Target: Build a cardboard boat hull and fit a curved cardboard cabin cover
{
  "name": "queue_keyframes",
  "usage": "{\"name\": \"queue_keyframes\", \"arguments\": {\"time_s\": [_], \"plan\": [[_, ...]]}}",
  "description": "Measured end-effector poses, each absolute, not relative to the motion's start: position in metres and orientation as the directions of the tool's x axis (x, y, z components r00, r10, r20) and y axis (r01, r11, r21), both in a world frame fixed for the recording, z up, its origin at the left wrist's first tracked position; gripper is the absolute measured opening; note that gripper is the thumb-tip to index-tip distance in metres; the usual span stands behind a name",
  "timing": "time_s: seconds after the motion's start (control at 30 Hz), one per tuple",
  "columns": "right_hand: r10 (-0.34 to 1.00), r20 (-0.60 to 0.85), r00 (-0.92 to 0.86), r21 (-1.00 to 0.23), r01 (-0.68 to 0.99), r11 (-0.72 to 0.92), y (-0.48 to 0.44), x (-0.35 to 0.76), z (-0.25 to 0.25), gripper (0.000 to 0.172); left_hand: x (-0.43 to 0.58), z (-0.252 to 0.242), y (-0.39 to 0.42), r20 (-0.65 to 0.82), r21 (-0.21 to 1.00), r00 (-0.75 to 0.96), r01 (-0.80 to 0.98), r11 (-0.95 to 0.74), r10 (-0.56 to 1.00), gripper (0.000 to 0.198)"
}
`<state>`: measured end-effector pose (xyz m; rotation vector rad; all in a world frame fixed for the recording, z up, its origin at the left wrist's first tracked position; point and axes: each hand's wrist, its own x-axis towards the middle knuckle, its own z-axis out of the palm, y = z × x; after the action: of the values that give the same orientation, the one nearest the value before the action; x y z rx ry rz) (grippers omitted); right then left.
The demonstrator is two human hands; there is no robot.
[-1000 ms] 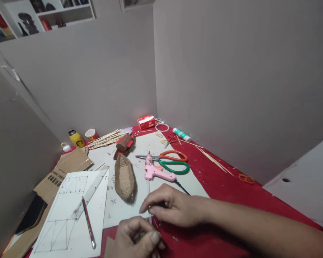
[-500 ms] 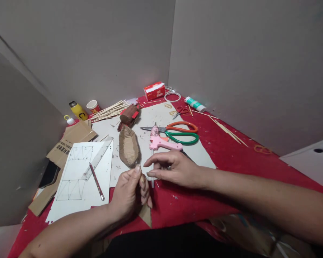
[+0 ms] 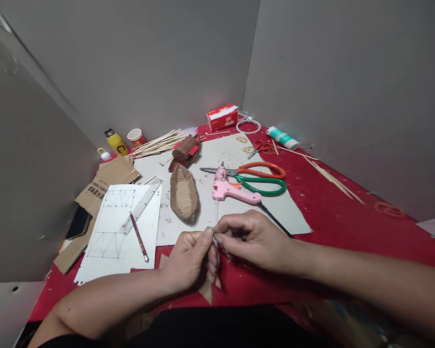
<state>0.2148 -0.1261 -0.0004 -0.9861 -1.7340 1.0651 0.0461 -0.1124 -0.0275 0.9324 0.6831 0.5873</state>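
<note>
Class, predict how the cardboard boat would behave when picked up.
The cardboard boat is probably light for its size, being hollow and open-topped. Its ridged cardboard sides should feel fairly stiff, but might dent if squeezed.

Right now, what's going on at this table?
A person's left hand and right hand meet at the tips above the red-covered table; whether they pinch something small I can't tell. Beyond them, a pink glue gun lies across scissors, with a boat-shaped cardboard piece to its left. Farther left, a pencil lies on a drawn-on sheet.
</note>
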Motion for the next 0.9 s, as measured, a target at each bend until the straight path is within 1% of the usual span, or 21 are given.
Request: {"name": "queue_keyframes", "arguments": {"time_s": [0.2, 0.3, 0.37, 0.43, 0.53, 0.6, 0.63, 0.77, 0.83, 0.9], "plan": [[0.915, 0.250, -0.316, -0.918, 0.223, 0.328, -0.129, 0.212, -0.002, 0.023, 0.044, -0.027, -0.118, -0.292, 0.877, 0.648, -0.111, 0.467, 0.703, 0.058], [0.947, 0.272, -0.169, -0.903, 0.294, 0.312, -0.122, 0.215, -0.002, 0.020, 0.041, -0.019, -0.125, -0.315, 0.871, 0.750, -0.015, 0.490, 0.582, 0.062], [0.960, 0.263, -0.100, -0.911, 0.301, 0.281, -0.118, 0.218, -0.001, 0.017, 0.038, -0.014, -0.128, -0.320, 0.861, 0.809, 0.030, 0.508, 0.493, 0.063], [0.958, 0.246, -0.150, -0.929, 0.245, 0.277, -0.117, 0.221, 0.001, 0.016, 0.037, -0.011, -0.126, -0.323, 0.835, 0.796, -0.014, 0.550, 0.511, 0.061], [0.915, 0.261, -0.309, -0.942, 0.127, 0.311, -0.120, 0.223, 0.003, 0.024, 0.040, -0.013, -0.118, -0.330, 0.788, 0.735, -0.130, 0.601, 0.592, 0.055], [0.888, 0.275, -0.368, -0.943, 0.077, 0.324, -0.123, 0.223, 0.003, 0.029, 0.042, -0.016, -0.115, -0.324, 0.771, 0.728, -0.166, 0.615, 0.604, 0.054], [0.884, 0.277, -0.376, -0.944, 0.065, 0.324, -0.124, 0.222, 0.003, 0.029, 0.043, -0.017, -0.114, -0.323, 0.768, 0.731, -0.169, 0.618, 0.601, 0.053], [0.902, 0.248, -0.354, -0.957, 0.054, 0.285, -0.123, 0.222, 0.000, 0.016, 0.044, -0.023, -0.114, -0.320, 0.769, 0.731, -0.171, 0.616, 0.602, 0.054], [0.900, 0.220, -0.377, -0.967, 0.039, 0.253, -0.122, 0.222, -0.002, 0.018, 0.044, -0.027, -0.116, -0.325, 0.773, 0.718, -0.174, 0.611, 0.615, 0.055], [0.886, 0.190, -0.423, -0.976, 0.020, 0.218, -0.122, 0.223, -0.003, 0.024, 0.045, -0.031, -0.117, -0.336, 0.775, 0.706, -0.169, 0.608, 0.624, 0.057]]}}
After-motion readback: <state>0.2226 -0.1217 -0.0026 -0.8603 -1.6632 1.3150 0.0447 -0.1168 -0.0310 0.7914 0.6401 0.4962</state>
